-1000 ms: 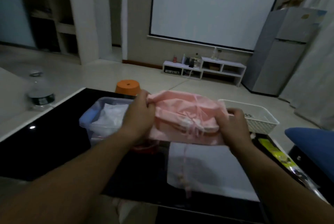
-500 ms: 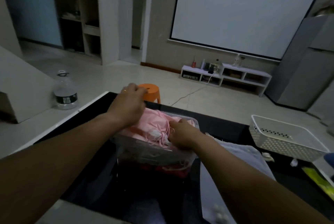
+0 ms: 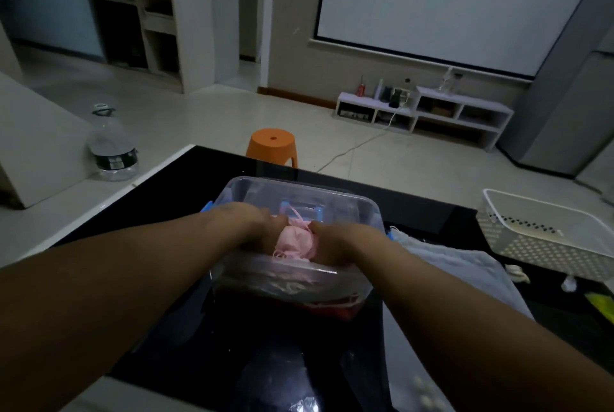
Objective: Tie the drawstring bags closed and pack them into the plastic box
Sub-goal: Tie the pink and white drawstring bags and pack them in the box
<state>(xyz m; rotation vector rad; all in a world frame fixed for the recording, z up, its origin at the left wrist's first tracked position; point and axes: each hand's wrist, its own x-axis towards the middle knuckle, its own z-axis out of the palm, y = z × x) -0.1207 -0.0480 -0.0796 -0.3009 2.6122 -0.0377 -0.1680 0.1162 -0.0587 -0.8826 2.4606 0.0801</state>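
A clear plastic box point(image 3: 362, 209) with blue latches stands on the black table point(image 3: 159, 202). A pink drawstring bag point(image 3: 295, 240) lies bunched inside it, with its cords loose on top. My left hand point(image 3: 255, 220) reaches into the box on the bag's left side, and my right hand point(image 3: 332, 240) on its right side. Both hold the bag between them, fingers curled down along its sides; the fingertips are hidden. Something red point(image 3: 339, 310) shows through the box's bottom. A pale drawstring bag point(image 3: 461, 267) lies flat on the table right of the box.
A white perforated basket point(image 3: 545, 235) stands at the table's right edge, with small white bits beside it. An orange stool point(image 3: 272, 142) is beyond the table's far edge. A large water bottle point(image 3: 113, 152) stands on the floor to the left.
The pink bag went from held up in front of me into the box, then deeper down. Both hands followed it inside. The view shifted left, centring the box.
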